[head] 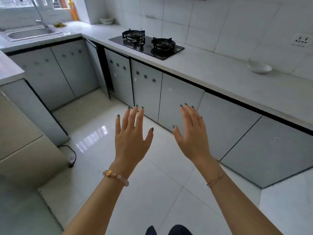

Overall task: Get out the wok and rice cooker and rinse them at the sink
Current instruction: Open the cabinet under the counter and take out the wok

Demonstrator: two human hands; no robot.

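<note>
Caught dark clothing (177,230) at the bottom edge, between two bare forearms. Wore a bead bracelet (116,177) on the left wrist and a thin chain bracelet (215,180) on the right. Raised left hand (130,138) and right hand (193,138) side by side at centre frame, backs to the camera, above a glossy tiled floor (160,192). Spread fingers (133,116) wide and straight on both; gripped nothing, touched nothing. Faced grey cabinets under a pale counter (220,78), with one narrow cabinet door (94,68) ajar at the corner. Placed the sink (30,33) and its tap (39,14) at upper left, well apart from both hands. Set a black two-burner hob (146,45) at upper centre and a white bowl (259,67) toward the right edge. Could not tell where wok or rice cooker sat.
</note>
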